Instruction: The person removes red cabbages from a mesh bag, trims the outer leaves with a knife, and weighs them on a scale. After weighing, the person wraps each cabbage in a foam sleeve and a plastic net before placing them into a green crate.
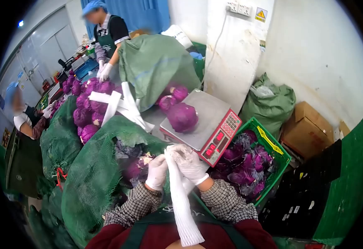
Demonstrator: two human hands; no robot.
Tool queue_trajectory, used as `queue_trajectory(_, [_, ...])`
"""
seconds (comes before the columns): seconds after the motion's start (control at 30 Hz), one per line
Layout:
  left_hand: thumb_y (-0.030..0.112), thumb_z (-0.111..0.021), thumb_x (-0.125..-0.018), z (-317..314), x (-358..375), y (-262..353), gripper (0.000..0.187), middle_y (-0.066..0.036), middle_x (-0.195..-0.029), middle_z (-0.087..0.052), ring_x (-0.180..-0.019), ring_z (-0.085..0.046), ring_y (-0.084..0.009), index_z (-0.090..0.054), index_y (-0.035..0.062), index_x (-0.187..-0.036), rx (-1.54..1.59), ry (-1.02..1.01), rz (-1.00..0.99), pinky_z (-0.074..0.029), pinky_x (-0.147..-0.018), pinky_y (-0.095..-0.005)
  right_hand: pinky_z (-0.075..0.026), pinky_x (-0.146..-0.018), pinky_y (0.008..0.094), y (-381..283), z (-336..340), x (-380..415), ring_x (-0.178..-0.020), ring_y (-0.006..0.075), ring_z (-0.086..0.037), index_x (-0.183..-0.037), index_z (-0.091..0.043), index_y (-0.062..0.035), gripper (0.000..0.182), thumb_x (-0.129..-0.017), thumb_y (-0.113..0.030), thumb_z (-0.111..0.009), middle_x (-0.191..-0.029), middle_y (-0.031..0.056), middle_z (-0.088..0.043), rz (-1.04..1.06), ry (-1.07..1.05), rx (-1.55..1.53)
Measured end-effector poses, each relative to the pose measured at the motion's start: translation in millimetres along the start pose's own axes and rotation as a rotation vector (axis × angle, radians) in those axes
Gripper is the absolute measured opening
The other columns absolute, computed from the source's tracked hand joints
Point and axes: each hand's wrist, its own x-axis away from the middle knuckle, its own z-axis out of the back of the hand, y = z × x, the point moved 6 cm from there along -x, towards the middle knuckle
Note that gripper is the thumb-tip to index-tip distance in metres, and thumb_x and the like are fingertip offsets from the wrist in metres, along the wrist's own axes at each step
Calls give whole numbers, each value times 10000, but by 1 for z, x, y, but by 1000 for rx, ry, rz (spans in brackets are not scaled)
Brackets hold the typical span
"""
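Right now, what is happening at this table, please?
The person's gloved left hand and right hand both grip a white foam net sleeve over a green mesh sack of red cabbages. One red cabbage sits on the scale. A green crate of purple leaves stands at the right. Two other workers handle cabbages behind.

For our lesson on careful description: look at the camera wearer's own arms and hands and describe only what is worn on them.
Both hands wear thin white gloves: the left hand and the right hand. The gloves end at the wrists. Each forearm is covered by a sleeve in a small brown-and-white check. Dark red upper sleeves show nearer the body.
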Motion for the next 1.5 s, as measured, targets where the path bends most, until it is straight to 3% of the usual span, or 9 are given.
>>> queue_trajectory(0.23, [73, -567, -904, -14, -6, -20, 146, -100, -1033, -657, -893, -605, -137, -624, -12, -1007, 173, 135, -35, -482, -811, -268, -477, -823, 338, 25, 31, 7, -979, 227, -583, -1028, -584, -15, 157, -898, -99, -555, -1020, 131, -597, -339, 215, -293])
queue_trajectory(0.33, [77, -576, -903, -16, -9, -25, 137, -61, -942, -660, -836, -615, -129, -630, 0, -1002, 132, 132, 4, -495, -792, -263, -471, -816, 327, 3, 27, 9, -911, 233, -602, -1000, -588, -5, 150, -903, -113, -555, -967, 127, -616, 330, 60, 390])
queue_trajectory(0.7, [133, -592, -895, -38, 4, -4, 194, -117, -1032, -643, -911, -638, -188, -621, 0, -1032, -415, 113, 22, -519, -804, -292, -501, -769, 277, 53, 43, 20, -867, 141, -595, -1000, -539, -29, 208, -989, -211, -439, -949, 68, -598, -394, 374, -652])
queue_trajectory(0.97, [129, -447, -930, -18, -32, -1, 201, -66, -902, -641, -769, -632, -168, -568, 19, -1047, 476, 86, 362, -542, -683, -305, -502, -719, 240, 58, 36, 48, -832, 100, -603, -1197, -558, 17, 412, -830, -124, -679, -954, 53, -643, -680, -268, -378])
queue_trajectory(1.17, [166, -656, -871, -16, -10, -34, 299, -10, -804, -667, -572, -531, -66, -610, 61, -1147, -271, -567, 667, -446, -491, -221, -537, -775, 333, 41, 136, -4, -865, 208, -649, -1006, -586, 18, 163, -895, -62, -498, -933, 104, -655, -373, 341, -849])
queue_trajectory(1.23, [198, -641, -879, -4, -51, -4, 202, -9, -714, -639, -602, -571, -97, -644, 58, -1024, -590, -278, 185, -479, -521, -263, -537, -788, 340, 29, 133, -15, -889, 210, -646, -1027, -583, 16, 173, -901, -65, -496, -967, 105, -650, -348, 336, -650])
queue_trajectory(1.33, [251, -498, -936, 2, -84, 69, 253, -95, -754, -617, -673, -632, -218, -583, 14, -909, -11, -87, -39, -566, -636, -377, -518, -811, 323, 13, 117, -29, -916, 181, -622, -1079, -581, 19, 222, -904, -108, -529, -1027, 84, -634, -191, -3, -128])
queue_trajectory(1.4, [269, -477, -950, -6, -96, 84, 286, -101, -868, -628, -794, -631, -225, -568, 5, -1009, 403, -143, -39, -542, -745, -377, -508, -802, 312, -14, 80, -32, -928, 176, -616, -1060, -603, 20, 238, -901, -126, -501, -1041, 87, -641, -537, -199, -249])
queue_trajectory(1.5, [320, -476, -954, -1, -109, 66, 390, -146, -1107, -616, -998, -615, -253, -516, -3, -1168, 658, -192, 214, -513, -869, -411, -492, -814, 293, 50, 140, -77, -863, 160, -609, -1031, -608, 32, 222, -896, -137, -556, -979, 84, -659, -183, -268, 594])
